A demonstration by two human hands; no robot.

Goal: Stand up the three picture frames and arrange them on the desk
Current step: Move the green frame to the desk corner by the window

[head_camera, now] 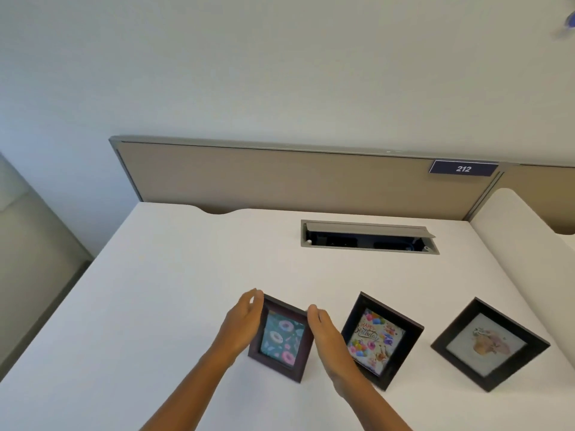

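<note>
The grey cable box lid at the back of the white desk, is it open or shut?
Open. The grey cable box lid is tilted up along the far edge, and the dark recess below it shows.

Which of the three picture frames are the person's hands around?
The dark reddish-brown frame with the doughnut picture, leftmost of the three. The left hand and right hand flank it; the black birthday frame and black flower frame sit untouched.

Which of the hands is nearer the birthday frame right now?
Right. The right hand sits between the donut frame and the birthday frame, overlapping its left edge in view; the left hand is beyond the donut frame.
</note>
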